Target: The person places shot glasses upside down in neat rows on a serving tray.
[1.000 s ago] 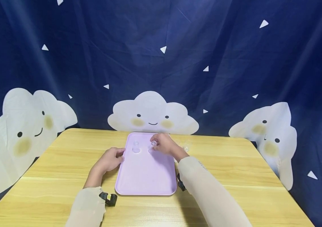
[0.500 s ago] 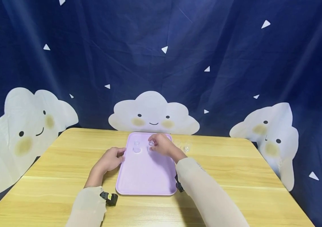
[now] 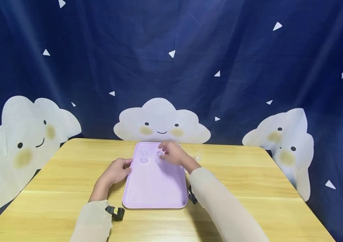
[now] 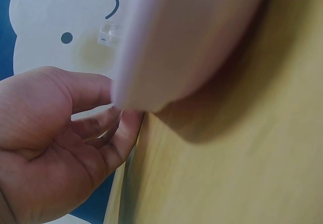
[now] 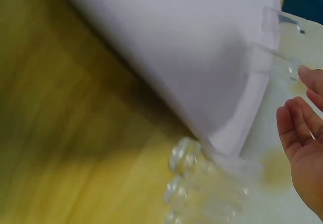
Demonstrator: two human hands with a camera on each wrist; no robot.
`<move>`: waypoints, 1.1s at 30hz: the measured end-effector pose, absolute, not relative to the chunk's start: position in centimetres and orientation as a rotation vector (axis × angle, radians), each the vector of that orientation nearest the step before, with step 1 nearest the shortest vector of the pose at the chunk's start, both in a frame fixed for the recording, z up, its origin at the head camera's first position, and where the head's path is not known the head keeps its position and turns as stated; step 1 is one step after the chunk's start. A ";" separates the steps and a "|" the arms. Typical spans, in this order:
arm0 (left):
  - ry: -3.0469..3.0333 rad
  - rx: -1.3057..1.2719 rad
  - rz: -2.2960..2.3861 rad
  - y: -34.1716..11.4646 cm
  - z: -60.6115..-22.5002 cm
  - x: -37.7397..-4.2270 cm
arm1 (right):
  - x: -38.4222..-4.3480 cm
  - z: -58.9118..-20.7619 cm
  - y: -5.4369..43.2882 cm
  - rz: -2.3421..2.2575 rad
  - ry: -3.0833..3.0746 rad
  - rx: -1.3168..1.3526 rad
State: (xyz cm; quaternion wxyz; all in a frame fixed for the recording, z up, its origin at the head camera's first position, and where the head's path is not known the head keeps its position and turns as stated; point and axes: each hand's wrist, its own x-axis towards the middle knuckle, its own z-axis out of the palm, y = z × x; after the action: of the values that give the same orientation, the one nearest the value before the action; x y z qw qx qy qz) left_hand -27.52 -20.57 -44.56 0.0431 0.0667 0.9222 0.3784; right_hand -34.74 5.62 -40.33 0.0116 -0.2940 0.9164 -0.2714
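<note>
Purple tray (image 3: pixel 156 188) under the right hand (image 3: pixel 173 154) bears a clear cup (image 3: pixel 159 154) between that hand's parted thumb and fingers; the left hand (image 3: pixel 117 171), loosely spread, touches the tray's edge. Placing seems nearly done; next calls for withdrawing without tipping the cup.

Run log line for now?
left hand: holds tray at edge | right hand: at clear vessel, contact unclear | second clear vessel: on tray, further left

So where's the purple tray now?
In the head view, the purple tray lies centrally on the table, left hand at its left edge, right hand above it.
</note>
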 end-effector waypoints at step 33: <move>2.822 0.220 1.179 -20.6 -44.8 -27.4 | -34.6 -37.9 21.0 -0.793 3.034 -0.893</move>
State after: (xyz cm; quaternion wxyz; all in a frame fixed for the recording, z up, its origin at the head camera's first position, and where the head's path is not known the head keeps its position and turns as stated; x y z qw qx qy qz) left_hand -27.43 -20.62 -44.83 0.0378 0.0716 0.9197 0.3841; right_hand -34.62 20.95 -37.89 -0.0595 -0.2735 0.9288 -0.2428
